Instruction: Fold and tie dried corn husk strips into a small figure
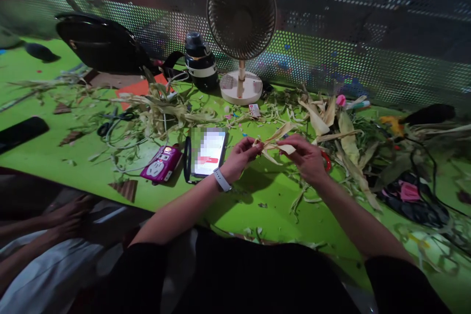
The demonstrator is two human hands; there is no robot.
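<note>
Over the green table (257, 225), both my hands are raised around a small bundle of dry corn husk (276, 133) with strips sticking out. My left hand (241, 157), with a white band on its wrist, pinches the bundle's gathered end. From the other side my right hand (308, 159) grips a pale strip of the same husk between thumb and fingers. A lit phone (210, 154) stands beside my left wrist. A red ring-shaped thing (326, 161) shows just behind my right hand.
Heaps of husk (348, 132) lie on the right, more at left. A fan (242, 14) and a dark flask (200, 61) stand at the back. A purple power socket (162, 163), scissors (116, 120) and a black bag (99, 41) are leftward. Another person's hands (69, 216) rest lower left.
</note>
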